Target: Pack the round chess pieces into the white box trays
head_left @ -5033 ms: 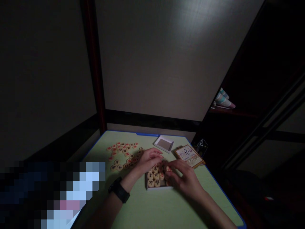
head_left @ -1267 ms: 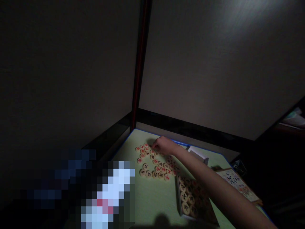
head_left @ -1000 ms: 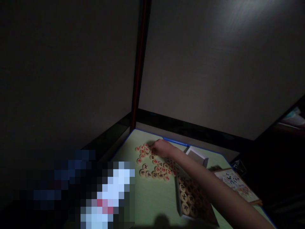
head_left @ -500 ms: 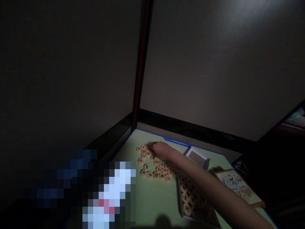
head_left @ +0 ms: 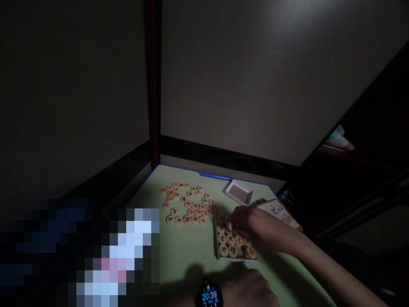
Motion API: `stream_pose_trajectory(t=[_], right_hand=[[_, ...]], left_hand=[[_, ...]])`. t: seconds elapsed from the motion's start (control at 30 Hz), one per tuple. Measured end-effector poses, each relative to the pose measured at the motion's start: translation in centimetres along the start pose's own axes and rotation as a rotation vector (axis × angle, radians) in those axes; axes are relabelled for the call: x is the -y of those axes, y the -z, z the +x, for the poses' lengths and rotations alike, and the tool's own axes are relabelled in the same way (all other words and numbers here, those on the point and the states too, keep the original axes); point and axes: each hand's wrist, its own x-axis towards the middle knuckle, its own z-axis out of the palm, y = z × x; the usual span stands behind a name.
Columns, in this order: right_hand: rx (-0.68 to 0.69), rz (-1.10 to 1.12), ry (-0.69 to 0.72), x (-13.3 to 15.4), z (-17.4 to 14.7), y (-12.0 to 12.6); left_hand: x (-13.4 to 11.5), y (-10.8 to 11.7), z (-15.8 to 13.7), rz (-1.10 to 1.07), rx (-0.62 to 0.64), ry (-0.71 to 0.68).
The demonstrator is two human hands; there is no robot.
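Observation:
My right hand (head_left: 255,224) hangs over an open box (head_left: 217,243) of round wooden Chinese chess pieces. Its thumb and fingers close on a tilted piece (head_left: 229,226) above the box's far part. Black and red characters mark the pieces inside, and a gap shows in the near row. At the bottom edge, my left hand (head_left: 251,288) is close to the box's near side, back turned up, fingers hidden. A smartwatch (head_left: 209,295) is on that wrist. More chess pieces (head_left: 194,212) lie loosely spread on the green tabletop left of the box.
A white box lid (head_left: 238,192) lies at the table's back. Right of it is a picture-covered flat box (head_left: 277,213), with a dark shiny item (head_left: 286,198) behind. The green table (head_left: 188,243) stands against a wall corner. A blurred patch covers the lower left.
My right hand has drawn back from the far loose pieces to the box. My left hand with the watch has come into view at the bottom. The view has shifted right.

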Motion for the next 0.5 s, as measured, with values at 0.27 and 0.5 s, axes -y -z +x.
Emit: stream_pose_trajectory(t=[0.27,0.5], right_hand=[[-0.078,0.134,-0.076,0.6,-4.5,-4.3],[-0.104,0.155,-0.041,0.0,-4.3,-4.9]], left_hand=[[-0.7,3.0,-1.1,-0.106,0.130,0.037],[-0.5,3.5,-0.8,-0.080,0.180,0.021]])
